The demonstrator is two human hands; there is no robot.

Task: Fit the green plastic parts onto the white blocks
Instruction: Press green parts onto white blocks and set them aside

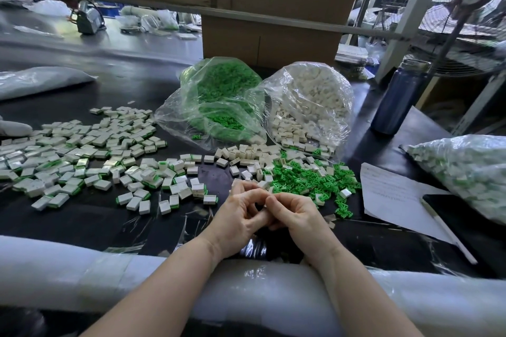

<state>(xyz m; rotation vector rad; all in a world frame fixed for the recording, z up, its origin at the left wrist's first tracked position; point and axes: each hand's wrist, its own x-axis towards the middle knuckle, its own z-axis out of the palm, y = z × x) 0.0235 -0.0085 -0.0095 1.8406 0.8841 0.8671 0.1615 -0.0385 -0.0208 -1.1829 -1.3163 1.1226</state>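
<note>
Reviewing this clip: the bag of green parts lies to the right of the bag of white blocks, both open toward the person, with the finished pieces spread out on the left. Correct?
Not quite. The head view shows the bag of green parts to the left of the bag of white blocks, not the right. Both open toward the person, and the finished pieces are spread on the left.

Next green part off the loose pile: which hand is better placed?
Right, probably. The loose green parts lie just beyond and to the right of the right hand. The left hand sits nearer the finished blocks and would have to cross over.
</note>
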